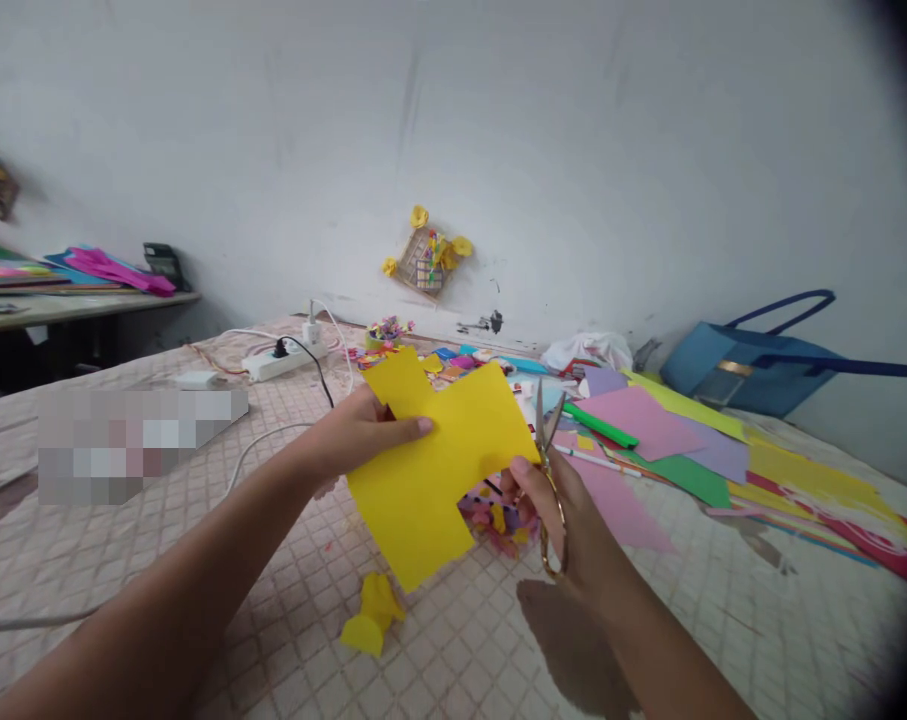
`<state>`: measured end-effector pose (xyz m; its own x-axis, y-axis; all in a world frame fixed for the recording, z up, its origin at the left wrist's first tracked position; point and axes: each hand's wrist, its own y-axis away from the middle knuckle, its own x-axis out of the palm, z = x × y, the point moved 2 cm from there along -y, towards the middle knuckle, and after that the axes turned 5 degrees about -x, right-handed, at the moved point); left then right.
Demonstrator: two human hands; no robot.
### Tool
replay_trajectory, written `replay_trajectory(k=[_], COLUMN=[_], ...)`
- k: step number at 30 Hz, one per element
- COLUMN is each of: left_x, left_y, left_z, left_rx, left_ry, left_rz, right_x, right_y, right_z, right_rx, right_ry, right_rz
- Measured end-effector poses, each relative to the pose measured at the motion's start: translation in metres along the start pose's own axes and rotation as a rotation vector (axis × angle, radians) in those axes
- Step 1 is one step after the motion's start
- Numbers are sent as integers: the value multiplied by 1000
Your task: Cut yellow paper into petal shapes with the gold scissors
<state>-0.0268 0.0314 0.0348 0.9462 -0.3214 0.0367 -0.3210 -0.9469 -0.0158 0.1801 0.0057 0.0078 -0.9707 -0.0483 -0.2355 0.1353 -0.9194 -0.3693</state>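
Left hand (363, 430): your fingers pinch the yellow sheet (415, 465), thumb flat on top near its upper-left part. Right hand (577, 530): fingers wrapped on the gold-handled scissors (544, 447), tips up, blades slightly apart. Your right fingertips look to be at the sheet's right corner; can't tell if they grip it.

Sheet is up off the quilted cover (453, 660), between your hands. Square notches at its upper edge and lower right, so I'd call this mid-cutting. Blades sit just beside the right edge, no paper visibly between them.

Next cut, if you make one, calls for turning the tips toward the edge, opening wider, and holding the sheet steady on the left.

Further out: curled yellow piece (374, 615) below the sheet, paper scraps (498, 518) behind it. Green marker (601, 425) and pink sheet (640, 415) to your right, blue bag (745, 370) beyond, power strip (284, 362) far left.
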Motion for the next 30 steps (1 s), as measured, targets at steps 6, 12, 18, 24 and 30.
replay_trajectory(k=[6,12,18,24,30], left_x=[-24,-22,-11,-7,-8], left_y=[2,4,4,3,3], left_z=[-11,-10,-4,-1,-2], left_rx=[108,120,8,-30,-24], left_ry=[55,95,82,39,22], left_rz=[-136,-107,21,42,27], right_x=[-30,-25,-15,-13,-14], right_y=[-3,3,7,9,8], right_z=[-3,-4,6,14,9], right_rx=[-15,15,37,26,4], right_ry=[455,591,513,485,544], right_rz=[222,434,480,487,481])
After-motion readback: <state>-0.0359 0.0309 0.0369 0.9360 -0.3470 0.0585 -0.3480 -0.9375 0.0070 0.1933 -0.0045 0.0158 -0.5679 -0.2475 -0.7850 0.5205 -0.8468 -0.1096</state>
